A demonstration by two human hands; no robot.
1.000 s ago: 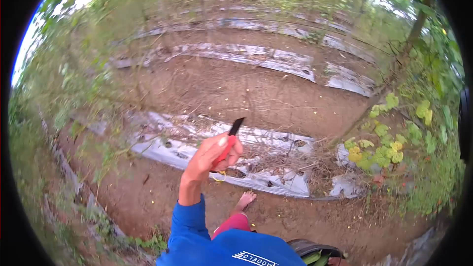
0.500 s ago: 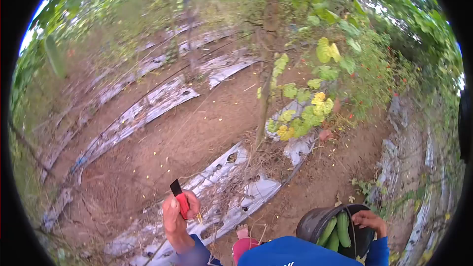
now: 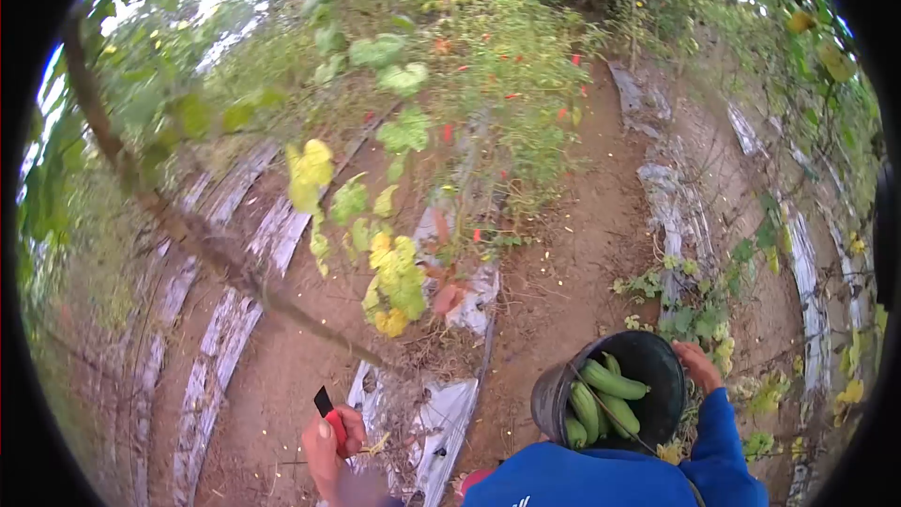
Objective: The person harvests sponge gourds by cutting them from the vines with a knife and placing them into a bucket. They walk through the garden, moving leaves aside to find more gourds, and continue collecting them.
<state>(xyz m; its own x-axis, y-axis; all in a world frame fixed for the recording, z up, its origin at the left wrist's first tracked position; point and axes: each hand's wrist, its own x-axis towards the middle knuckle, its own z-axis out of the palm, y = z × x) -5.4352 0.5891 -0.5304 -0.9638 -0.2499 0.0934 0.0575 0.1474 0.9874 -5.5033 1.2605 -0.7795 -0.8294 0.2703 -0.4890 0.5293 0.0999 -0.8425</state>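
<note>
Black bucket rim (image 3: 648, 334) meets right hand (image 3: 699, 365), open soil (image 3: 535, 319) alongside.

Bare soil path (image 3: 568, 235) runs open ahead of the bucket (image 3: 552, 404); leftward, a slanting pole (image 3: 221, 258), apparently wooden, blocks passage.

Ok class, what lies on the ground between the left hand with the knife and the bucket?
Between the left hand and the bucket, the head view shows silvery sheeting with dry stems, then brown soil.
</note>
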